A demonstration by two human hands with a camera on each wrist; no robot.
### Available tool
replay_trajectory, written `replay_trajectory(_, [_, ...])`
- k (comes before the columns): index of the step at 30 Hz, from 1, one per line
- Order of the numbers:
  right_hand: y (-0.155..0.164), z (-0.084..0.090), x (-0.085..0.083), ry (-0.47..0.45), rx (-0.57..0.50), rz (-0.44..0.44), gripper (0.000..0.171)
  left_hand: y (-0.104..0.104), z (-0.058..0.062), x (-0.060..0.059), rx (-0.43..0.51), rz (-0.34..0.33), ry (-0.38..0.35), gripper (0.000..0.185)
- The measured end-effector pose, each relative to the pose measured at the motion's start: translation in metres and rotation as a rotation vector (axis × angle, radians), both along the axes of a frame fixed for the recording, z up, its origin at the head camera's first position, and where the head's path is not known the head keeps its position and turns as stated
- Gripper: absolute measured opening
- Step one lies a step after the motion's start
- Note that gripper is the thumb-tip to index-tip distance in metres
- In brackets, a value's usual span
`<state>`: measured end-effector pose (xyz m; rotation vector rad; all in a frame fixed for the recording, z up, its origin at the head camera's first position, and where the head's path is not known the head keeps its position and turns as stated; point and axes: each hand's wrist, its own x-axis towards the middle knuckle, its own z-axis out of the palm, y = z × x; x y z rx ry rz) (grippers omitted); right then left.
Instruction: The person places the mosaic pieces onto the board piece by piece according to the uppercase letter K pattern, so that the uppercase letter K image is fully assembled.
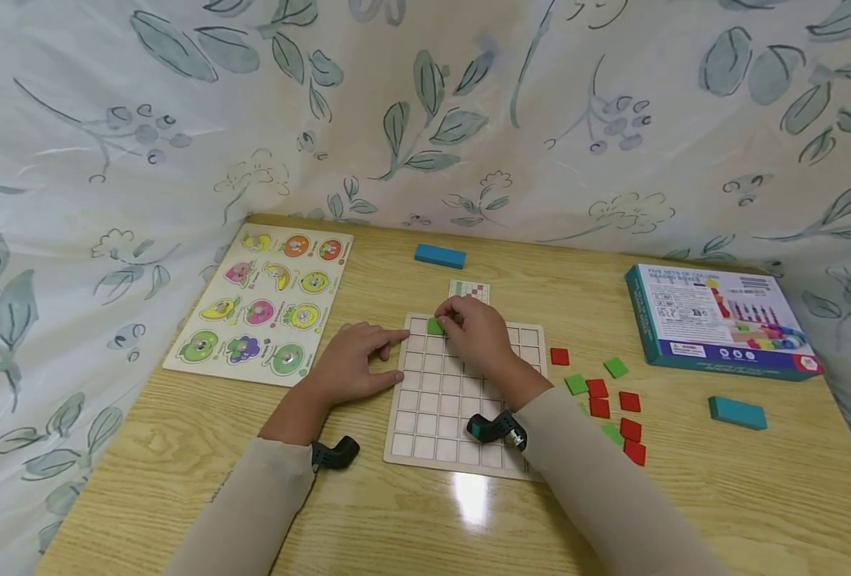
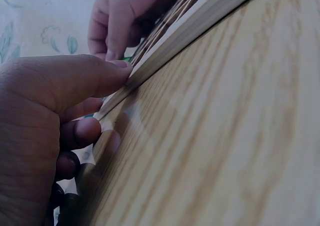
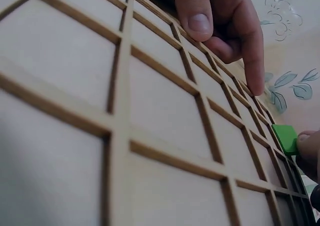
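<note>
A wooden grid board (image 1: 427, 402) lies on the table in front of me, its shallow square cells divided by thin ridges. My right hand (image 1: 477, 332) pinches a green square tile (image 1: 435, 326) between thumb and fingers at the board's top row, second cell from the left. In the right wrist view the green tile (image 3: 285, 138) looks tilted at the far edge; whether it touches the cell floor, I cannot tell. My left hand (image 1: 353, 362) rests at the board's left edge, index finger and thumb extended to it. The left wrist view shows that thumb on the wooden rim (image 2: 165, 46).
Red tiles (image 1: 630, 430) and green tiles (image 1: 616, 368) lie loose right of the board. Behind it is a small pattern card (image 1: 469, 290). A fruit puzzle board (image 1: 260, 312) lies left, a boxed toy (image 1: 721, 320) right. Blue blocks (image 1: 440, 256) lie at back and right.
</note>
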<state>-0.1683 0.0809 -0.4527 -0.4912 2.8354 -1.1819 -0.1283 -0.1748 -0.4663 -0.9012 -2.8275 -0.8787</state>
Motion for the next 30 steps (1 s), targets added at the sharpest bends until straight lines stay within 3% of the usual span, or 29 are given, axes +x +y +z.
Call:
replay_trajectory(12, [0.0033,-0.0008,0.0021,0.028,0.023,0.054,0.018,0.0008,0.0024,0.0007,0.01,0.002,-0.005,0.055])
replay_trajectory(30, [0.0051,-0.004,0.002,-0.033,0.024,0.031,0.027,0.001,0.0023,0.0024,0.021,-0.001,0.008,0.056])
